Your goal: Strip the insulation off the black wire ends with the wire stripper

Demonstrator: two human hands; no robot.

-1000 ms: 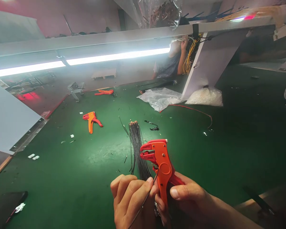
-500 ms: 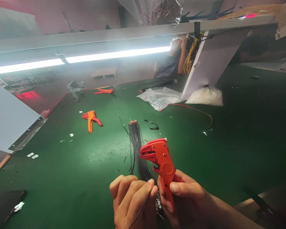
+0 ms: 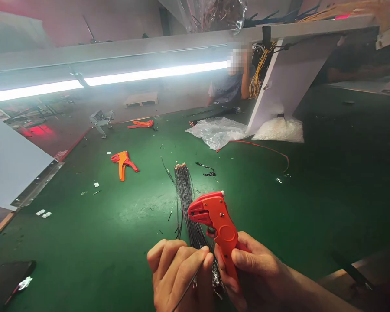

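The right hand is wrapping its grip around the handles of an orange-and-red wire stripper, with the thumb pressing on the near side and the tool's red nose pointing left. The left hand is closing its grip on a thin black wire, pinching it between thumb and index finger just beside the stripper's handle. Above the pinch, the wire is running up toward the stripper's red trigger area; whether it is touching there is too small to tell. Behind the stripper's nose, a bundle of black wires is lying lengthwise on the green tabletop, its copper-coloured ends facing away from the person. Short black pieces are lying to the right of the bundle's far end. Well to its left, a second stripper is resting, and a third stripper is lying farther back. Toward the far side, a clear plastic bag is spreading beside a bag of white pieces, while a red wire is curving across the tabletop in front of them.
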